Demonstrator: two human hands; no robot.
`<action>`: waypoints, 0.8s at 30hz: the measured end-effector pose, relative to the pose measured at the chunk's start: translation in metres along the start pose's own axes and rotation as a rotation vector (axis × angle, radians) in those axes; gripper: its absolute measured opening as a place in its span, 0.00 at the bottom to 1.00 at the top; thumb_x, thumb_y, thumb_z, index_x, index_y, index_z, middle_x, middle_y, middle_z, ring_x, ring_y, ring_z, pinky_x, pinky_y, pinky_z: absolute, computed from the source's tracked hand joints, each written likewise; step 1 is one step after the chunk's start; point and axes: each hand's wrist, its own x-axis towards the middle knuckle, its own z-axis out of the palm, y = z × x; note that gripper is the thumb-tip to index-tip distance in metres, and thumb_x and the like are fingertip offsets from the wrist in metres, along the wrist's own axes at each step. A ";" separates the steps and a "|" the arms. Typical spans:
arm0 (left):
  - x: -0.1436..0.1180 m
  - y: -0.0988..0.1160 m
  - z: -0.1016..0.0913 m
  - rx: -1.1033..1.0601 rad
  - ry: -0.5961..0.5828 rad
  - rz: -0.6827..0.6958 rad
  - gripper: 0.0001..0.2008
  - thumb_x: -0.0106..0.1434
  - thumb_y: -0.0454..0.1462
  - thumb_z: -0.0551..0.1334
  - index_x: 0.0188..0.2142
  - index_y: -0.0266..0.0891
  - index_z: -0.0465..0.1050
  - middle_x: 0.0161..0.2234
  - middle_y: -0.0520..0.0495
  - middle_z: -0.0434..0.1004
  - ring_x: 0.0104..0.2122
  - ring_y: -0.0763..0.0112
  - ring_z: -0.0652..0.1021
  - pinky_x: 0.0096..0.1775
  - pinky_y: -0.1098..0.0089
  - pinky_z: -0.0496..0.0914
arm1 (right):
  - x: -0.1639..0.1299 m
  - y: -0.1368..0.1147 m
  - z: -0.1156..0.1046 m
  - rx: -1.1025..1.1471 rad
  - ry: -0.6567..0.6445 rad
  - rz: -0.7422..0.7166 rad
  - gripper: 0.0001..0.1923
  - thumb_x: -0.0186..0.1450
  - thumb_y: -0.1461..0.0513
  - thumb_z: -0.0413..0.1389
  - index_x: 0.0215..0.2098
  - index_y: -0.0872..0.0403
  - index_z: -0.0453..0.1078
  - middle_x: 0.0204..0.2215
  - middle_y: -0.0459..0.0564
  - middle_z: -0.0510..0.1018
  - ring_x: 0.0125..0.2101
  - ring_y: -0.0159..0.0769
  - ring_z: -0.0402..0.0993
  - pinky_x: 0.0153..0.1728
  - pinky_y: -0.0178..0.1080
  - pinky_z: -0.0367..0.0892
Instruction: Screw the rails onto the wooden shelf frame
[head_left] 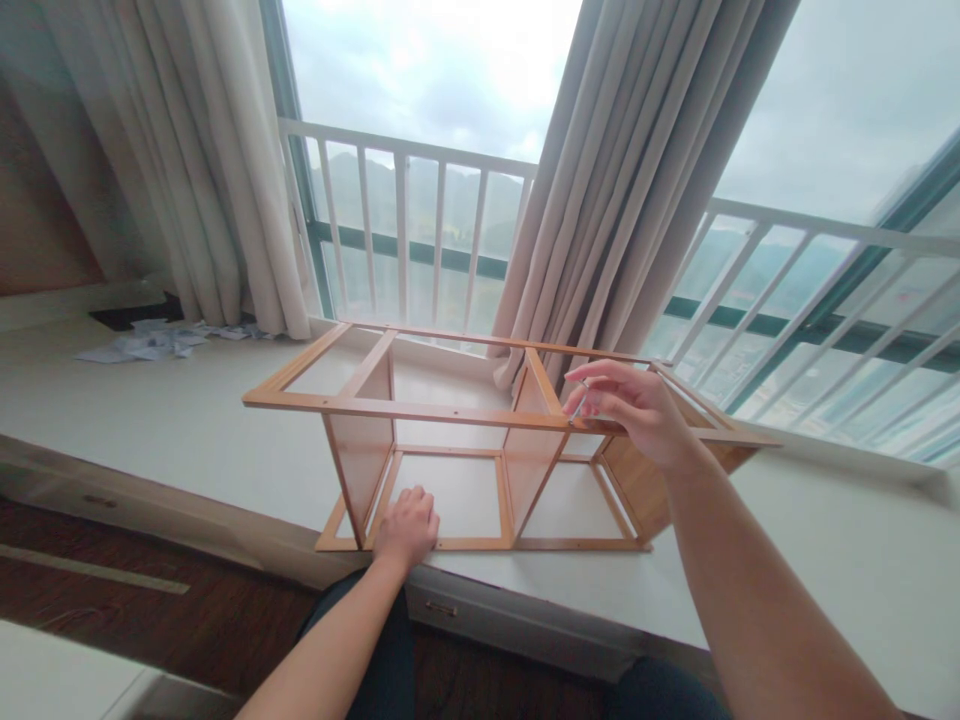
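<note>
A person sat facing a wide white window ledge (150, 420), both bare arms reaching forward over it. On the ledge stood a light wooden shelf frame (420, 410), open on all sides, with two upright panels dividing it into three bays and thin rails running along its top and bottom.

The left hand (407, 527) stretched low and straight ahead, fingers curled into a loose fist, knuckles up, pressed on the frame's lower front rail just beside the left upright panel. Nothing showed inside that closed hand.

The right hand (634, 410) was raised higher, wrist bent, palm turned down and leftward. Its thumb and fingertips were pinched together on a small slender metal piece (581, 405), too small to identify, held right at the top front rail where the right panel met it.

The frame's lower front rail lay close to the ledge's near edge, above a drawer front (480, 612). There was bare ledge surface to the left and right of the frame. Behind it hung beige curtains (622, 170), one touching the frame's back rail, and a white window railing (420, 230). Scraps of paper (154, 343) lay well apart at far left.
</note>
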 end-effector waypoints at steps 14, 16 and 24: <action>0.000 -0.001 0.003 0.019 0.017 0.013 0.11 0.70 0.36 0.53 0.40 0.42 0.75 0.48 0.40 0.77 0.52 0.55 0.73 0.50 0.56 0.67 | 0.001 0.006 -0.002 0.030 0.015 -0.024 0.15 0.67 0.53 0.67 0.46 0.52 0.81 0.31 0.50 0.84 0.33 0.37 0.80 0.35 0.38 0.76; 0.000 -0.001 0.003 0.016 0.017 0.012 0.11 0.70 0.35 0.53 0.40 0.42 0.75 0.48 0.40 0.76 0.52 0.55 0.73 0.50 0.56 0.67 | 0.001 0.006 -0.002 0.029 0.012 -0.027 0.15 0.66 0.52 0.67 0.46 0.52 0.81 0.31 0.50 0.84 0.32 0.37 0.80 0.34 0.38 0.76; 0.000 0.000 -0.001 0.007 -0.018 -0.003 0.11 0.70 0.35 0.53 0.41 0.41 0.75 0.49 0.40 0.77 0.52 0.54 0.72 0.51 0.55 0.66 | 0.003 0.004 -0.001 0.006 0.024 -0.031 0.16 0.66 0.50 0.68 0.45 0.51 0.81 0.30 0.50 0.83 0.31 0.37 0.80 0.33 0.38 0.75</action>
